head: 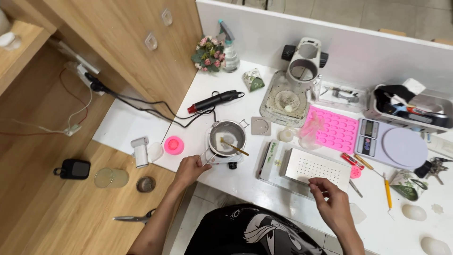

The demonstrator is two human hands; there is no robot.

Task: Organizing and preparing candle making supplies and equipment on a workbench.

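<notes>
While the left hand closes its grip on the wire handle of the small metal pot on the hot plate at the desk edge, a tug could tip it. Further right, the right hand pinches a thin wick beside the white perforated tray.

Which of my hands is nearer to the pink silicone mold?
Right. Your right hand is at the perforated white tray, just below the pink silicone mold. Your left hand is far to its left, at the metal pot's handle.
</notes>
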